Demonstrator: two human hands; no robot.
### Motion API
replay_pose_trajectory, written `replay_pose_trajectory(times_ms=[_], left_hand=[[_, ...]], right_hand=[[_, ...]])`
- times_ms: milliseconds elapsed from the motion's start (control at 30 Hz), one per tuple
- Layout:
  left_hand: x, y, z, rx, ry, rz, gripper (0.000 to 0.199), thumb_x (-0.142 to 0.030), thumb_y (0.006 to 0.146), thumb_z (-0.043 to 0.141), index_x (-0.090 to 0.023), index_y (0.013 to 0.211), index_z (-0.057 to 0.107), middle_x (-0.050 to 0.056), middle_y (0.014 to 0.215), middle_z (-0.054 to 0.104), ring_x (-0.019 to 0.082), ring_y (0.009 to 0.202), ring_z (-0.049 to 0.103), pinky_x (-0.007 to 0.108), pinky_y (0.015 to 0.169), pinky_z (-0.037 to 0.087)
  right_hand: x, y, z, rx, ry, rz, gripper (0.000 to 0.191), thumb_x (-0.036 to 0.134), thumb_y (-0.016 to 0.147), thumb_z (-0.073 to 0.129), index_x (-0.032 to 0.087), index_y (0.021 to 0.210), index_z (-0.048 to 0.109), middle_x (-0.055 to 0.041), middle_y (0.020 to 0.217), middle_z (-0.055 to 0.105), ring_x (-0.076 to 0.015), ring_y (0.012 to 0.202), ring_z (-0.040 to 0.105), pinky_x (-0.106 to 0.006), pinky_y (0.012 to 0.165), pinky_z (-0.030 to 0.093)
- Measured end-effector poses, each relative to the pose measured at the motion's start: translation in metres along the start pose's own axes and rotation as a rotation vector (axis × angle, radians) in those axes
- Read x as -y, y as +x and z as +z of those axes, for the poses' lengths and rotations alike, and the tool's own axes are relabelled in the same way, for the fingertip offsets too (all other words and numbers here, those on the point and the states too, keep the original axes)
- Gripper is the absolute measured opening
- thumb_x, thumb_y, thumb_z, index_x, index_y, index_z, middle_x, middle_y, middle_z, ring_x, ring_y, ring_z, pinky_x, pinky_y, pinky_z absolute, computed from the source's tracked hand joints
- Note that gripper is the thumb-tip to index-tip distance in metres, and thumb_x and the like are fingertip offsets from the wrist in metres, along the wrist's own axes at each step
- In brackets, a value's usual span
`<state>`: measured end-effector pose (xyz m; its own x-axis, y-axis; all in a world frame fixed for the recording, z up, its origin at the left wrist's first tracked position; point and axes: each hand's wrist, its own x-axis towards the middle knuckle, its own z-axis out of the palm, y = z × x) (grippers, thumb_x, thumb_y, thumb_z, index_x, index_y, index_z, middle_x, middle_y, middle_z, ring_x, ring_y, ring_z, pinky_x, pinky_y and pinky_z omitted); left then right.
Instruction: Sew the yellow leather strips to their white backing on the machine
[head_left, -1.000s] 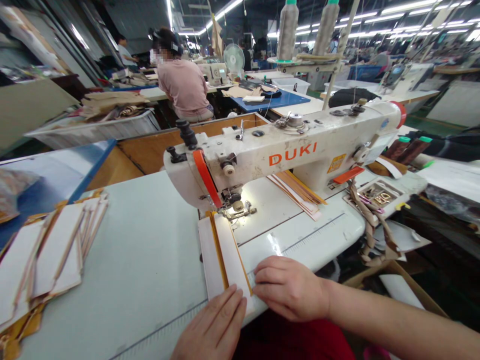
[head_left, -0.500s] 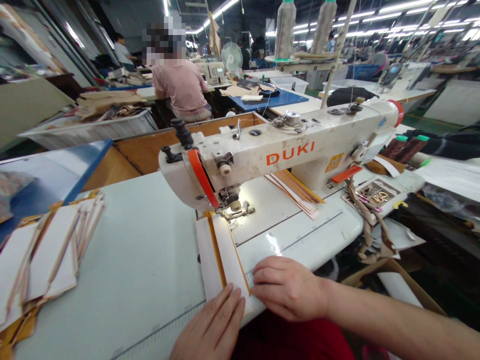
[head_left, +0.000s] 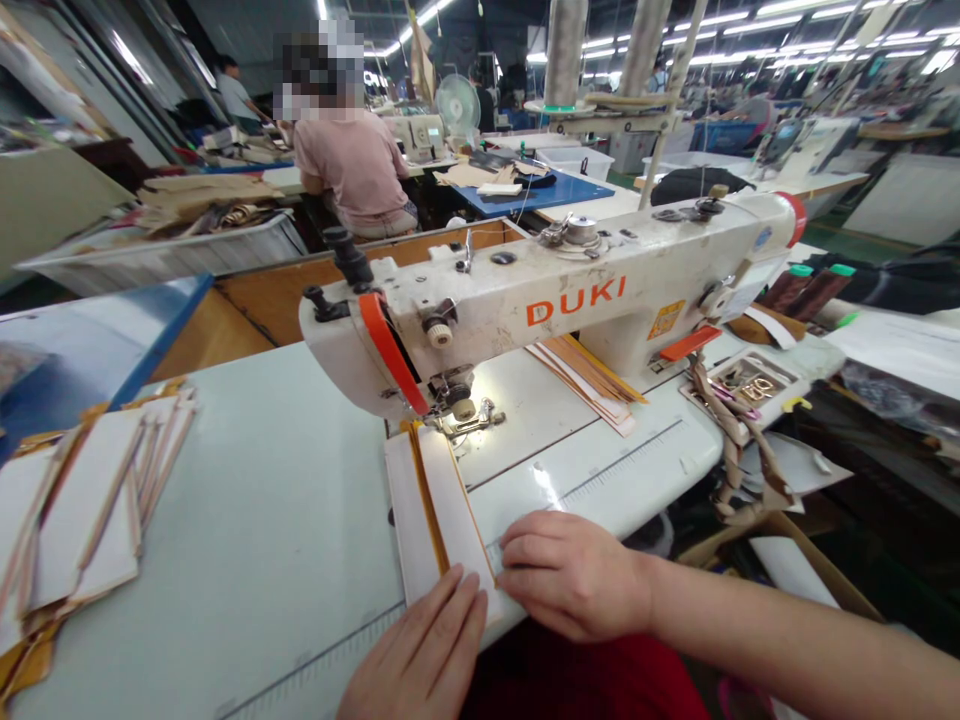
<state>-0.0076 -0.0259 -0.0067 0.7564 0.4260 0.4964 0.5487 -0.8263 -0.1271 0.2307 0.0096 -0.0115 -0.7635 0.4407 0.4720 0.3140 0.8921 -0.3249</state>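
Observation:
A white panel with mustard-coloured edges (head_left: 455, 490) lies on the pale table (head_left: 277, 480), its far end at the needle area of the DUKI sewing machine (head_left: 577, 300). My left hand (head_left: 424, 650) rests flat on the panel's near end, fingers extended and close together. At the panel's right edge is my right hand (head_left: 570, 575), its fingers curled, with the thumb and fingertips at the near right corner. A lamp lights the presser foot (head_left: 476, 422).
Stacked white and mustard pieces (head_left: 97, 500) lie at the left. More strips (head_left: 585, 375) sit under the machine arm. A tray of metal parts (head_left: 754, 385) is at the right. Beyond the machine, a person in a pink shirt (head_left: 352, 165) sits facing away.
The view has shifted slightly, so the machine and stacks appear a little further left. Both hands keep nearly the same place at the panel.

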Motion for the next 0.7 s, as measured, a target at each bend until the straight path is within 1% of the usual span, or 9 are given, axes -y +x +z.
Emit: replay_pose_trajectory(times_ms=[167, 300, 433, 600, 700], left_hand=[[0.001, -0.002, 0.0, 0.035, 0.005, 0.023, 0.039, -0.01, 0.095, 0.032, -0.015, 0.109, 0.068, 0.006, 0.111, 0.071, 0.017, 0.108, 0.063, 0.027, 0.095, 0.046], [0.002, -0.001, 0.001, -0.018, -0.014, -0.007, 0.04, -0.011, 0.095, 0.03, -0.016, 0.108, 0.068, 0.005, 0.108, 0.072, 0.017, 0.108, 0.063, 0.026, 0.095, 0.045], [0.001, -0.006, 0.006, 0.027, -0.024, 0.014, 0.039, -0.011, 0.095, 0.032, -0.017, 0.11, 0.067, 0.004, 0.111, 0.072, 0.017, 0.109, 0.063, 0.026, 0.095, 0.047], [-0.005, -0.018, 0.02, -0.107, -0.061, -0.102, 0.043, -0.01, 0.094, 0.029, -0.018, 0.117, 0.064, 0.006, 0.112, 0.071, 0.018, 0.117, 0.058, 0.03, 0.099, 0.045], [-0.006, -0.022, 0.023, -0.074, -0.071, -0.077, 0.041, -0.009, 0.095, 0.03, -0.017, 0.116, 0.065, 0.006, 0.114, 0.07, 0.019, 0.119, 0.057, 0.03, 0.1, 0.044]], right_hand=[[-0.001, -0.001, 0.001, 0.023, -0.002, 0.006, 0.022, 0.019, 0.091, 0.048, 0.01, 0.104, 0.062, -0.0115, 0.096, 0.063, -0.0224, 0.105, 0.055, -0.034, 0.092, 0.048], [0.0, -0.001, 0.0, 0.021, 0.003, 0.009, 0.021, 0.019, 0.091, 0.048, 0.01, 0.104, 0.062, -0.0112, 0.096, 0.063, -0.0221, 0.106, 0.055, -0.034, 0.092, 0.048], [0.0, 0.0, -0.001, -0.001, 0.007, 0.008, 0.021, 0.018, 0.09, 0.047, 0.01, 0.103, 0.063, -0.0113, 0.095, 0.064, -0.022, 0.105, 0.056, -0.034, 0.092, 0.048], [0.001, 0.0, -0.001, -0.005, 0.011, 0.009, 0.021, 0.016, 0.09, 0.047, 0.009, 0.104, 0.062, -0.0114, 0.094, 0.065, -0.0216, 0.104, 0.056, -0.033, 0.091, 0.049], [0.001, 0.0, 0.0, -0.011, 0.018, 0.015, 0.024, 0.016, 0.09, 0.047, 0.009, 0.108, 0.06, -0.0118, 0.096, 0.065, -0.0214, 0.103, 0.056, -0.034, 0.09, 0.05]])
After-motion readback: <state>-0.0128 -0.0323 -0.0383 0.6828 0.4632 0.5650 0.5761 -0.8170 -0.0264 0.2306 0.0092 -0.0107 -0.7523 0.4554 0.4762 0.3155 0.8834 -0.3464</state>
